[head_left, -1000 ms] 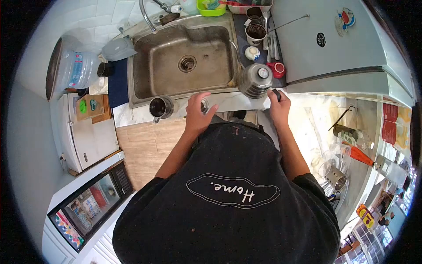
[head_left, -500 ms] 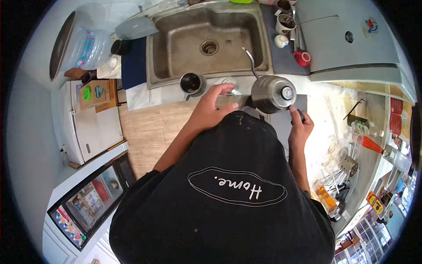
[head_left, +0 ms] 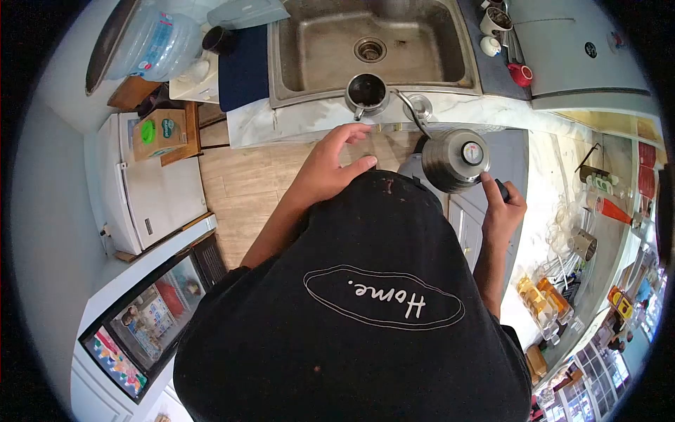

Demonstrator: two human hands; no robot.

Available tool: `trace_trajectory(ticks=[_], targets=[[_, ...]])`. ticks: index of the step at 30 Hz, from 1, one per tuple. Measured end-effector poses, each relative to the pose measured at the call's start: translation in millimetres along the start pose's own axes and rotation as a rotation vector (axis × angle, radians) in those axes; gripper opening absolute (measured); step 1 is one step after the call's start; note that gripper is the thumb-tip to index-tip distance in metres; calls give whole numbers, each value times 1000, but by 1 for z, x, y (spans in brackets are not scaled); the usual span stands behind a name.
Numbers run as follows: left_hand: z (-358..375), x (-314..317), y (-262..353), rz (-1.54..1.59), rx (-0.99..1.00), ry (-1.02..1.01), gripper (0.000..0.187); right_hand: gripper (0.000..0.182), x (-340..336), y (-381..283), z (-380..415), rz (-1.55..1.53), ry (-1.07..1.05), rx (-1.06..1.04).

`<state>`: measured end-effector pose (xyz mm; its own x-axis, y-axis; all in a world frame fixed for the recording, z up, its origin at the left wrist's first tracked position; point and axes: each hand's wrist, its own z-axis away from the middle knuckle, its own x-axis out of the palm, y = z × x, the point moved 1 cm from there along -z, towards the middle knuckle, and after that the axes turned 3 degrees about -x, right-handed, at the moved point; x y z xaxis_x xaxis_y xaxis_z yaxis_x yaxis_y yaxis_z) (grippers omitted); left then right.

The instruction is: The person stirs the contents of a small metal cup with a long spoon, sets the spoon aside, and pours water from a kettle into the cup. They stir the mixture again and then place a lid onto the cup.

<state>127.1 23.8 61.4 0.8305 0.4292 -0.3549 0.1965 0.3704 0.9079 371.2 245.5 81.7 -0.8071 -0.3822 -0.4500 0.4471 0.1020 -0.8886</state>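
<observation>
A steel gooseneck kettle [head_left: 446,163] with a thermometer in its lid is held by its black handle in my right hand [head_left: 503,211]. The kettle's spout points toward the counter edge, its tip close beside a steel mug [head_left: 366,94] that holds something dark. Below the mug, my left hand [head_left: 336,165] hovers with thumb and fingers apart, holding nothing. A small round glass or metal item [head_left: 420,107] stands on the marble counter [head_left: 302,119], right of the mug and behind the spout.
Behind the mug lies a steel sink [head_left: 320,53]. A dark blue mat [head_left: 244,74] and a black cup [head_left: 219,41] are at its left. At its right, a gray mat holds a red cup [head_left: 520,75] and a small white container [head_left: 491,46].
The view has shifted, with the sink and mug now further right and higher. The kettle's spout is nearer the mug. My left hand remains open and my right hand keeps hold of the kettle.
</observation>
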Motion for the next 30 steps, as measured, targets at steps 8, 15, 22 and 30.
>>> trace_trajectory(ticks=[8, 15, 22, 30], targets=[[-1, -14, -43, 15, -68, 126, 56, 41, 23, -24, 26, 86, 12, -11], [-17, -9, -69, 99, -105, 95, 57, 42, 29, -33, 37, 167, 39, -38], [-22, -8, -74, 60, -76, 38, 62, 43, 36, -35, 42, 174, 76, -79], [-26, -11, -79, 77, -91, -5, 64, 42, 40, -38, 46, 114, 138, -57]])
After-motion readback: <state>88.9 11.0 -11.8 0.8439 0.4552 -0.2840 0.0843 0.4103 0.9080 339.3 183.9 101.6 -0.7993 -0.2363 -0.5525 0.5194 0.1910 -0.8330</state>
